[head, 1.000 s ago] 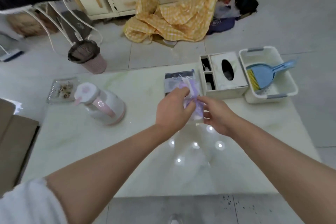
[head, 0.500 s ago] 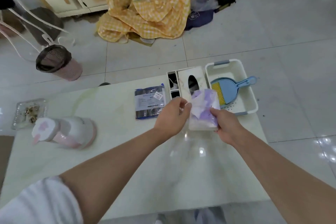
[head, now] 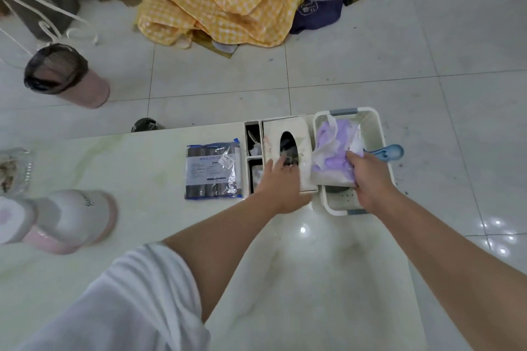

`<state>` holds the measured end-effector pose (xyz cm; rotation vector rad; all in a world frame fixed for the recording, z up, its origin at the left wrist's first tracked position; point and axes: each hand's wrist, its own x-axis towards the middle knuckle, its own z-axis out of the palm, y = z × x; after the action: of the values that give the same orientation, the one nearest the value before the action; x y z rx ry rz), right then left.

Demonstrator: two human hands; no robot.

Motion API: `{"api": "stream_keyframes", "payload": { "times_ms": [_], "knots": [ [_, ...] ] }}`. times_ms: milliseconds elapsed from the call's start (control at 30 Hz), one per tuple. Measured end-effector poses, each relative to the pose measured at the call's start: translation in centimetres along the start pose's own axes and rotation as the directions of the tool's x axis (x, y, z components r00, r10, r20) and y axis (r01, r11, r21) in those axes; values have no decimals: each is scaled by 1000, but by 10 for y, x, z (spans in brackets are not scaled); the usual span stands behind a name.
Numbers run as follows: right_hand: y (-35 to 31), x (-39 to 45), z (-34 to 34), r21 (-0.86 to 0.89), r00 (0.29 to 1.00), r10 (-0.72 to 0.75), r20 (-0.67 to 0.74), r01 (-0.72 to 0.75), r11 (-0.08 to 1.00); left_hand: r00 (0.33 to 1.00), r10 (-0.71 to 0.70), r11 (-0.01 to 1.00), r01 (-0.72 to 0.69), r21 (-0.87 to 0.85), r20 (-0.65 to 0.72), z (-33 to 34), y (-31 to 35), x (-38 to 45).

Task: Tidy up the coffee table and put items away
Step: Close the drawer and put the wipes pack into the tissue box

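My right hand (head: 368, 179) grips a purple and white plastic packet (head: 336, 151) and holds it over the white basket (head: 373, 122) at the table's right end. A blue dustpan handle (head: 392, 152) pokes out from under the packet. My left hand (head: 278, 185) hovers with fingers spread over the near end of the white tissue box organiser (head: 296, 134), holding nothing. A flat dark packet with a white label (head: 212, 171) lies on the pale marble coffee table (head: 142, 168) left of the organiser.
A pink and white kettle (head: 65, 219) lies at the table's left, with a clear dish of scraps (head: 12, 171) behind it. On the floor beyond are a pink bin with a black liner (head: 64, 77), a yellow checked cloth (head: 222, 0) and bags.
My right hand has carried the purple packet rightward from over the table to above the basket. My left hand has let go of the packet and now hovers over the tissue box.
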<state>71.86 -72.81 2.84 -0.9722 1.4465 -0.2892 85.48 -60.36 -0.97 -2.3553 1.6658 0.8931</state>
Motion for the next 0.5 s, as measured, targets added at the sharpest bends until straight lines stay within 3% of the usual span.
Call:
{"api": "stream_keyframes", "payload": {
  "times_ms": [133,267,400,500],
  "knots": [
    [-8,10,5,4,995,30,-91,-30,1000,995,-41,975,19,-220,-93,-12,-2,0],
    [-19,15,8,-83,992,-18,-129,7,997,989,-121,808,50,-587,-82,-22,-19,-24],
    [-23,14,28,-345,982,-190,-10,175,922,973,-194,669,38,-742,-125,-21,-36,-42],
    [-19,14,56,-433,969,-241,48,238,869,957,-264,584,55,-810,-124,-17,-42,-50]
  ]
}}
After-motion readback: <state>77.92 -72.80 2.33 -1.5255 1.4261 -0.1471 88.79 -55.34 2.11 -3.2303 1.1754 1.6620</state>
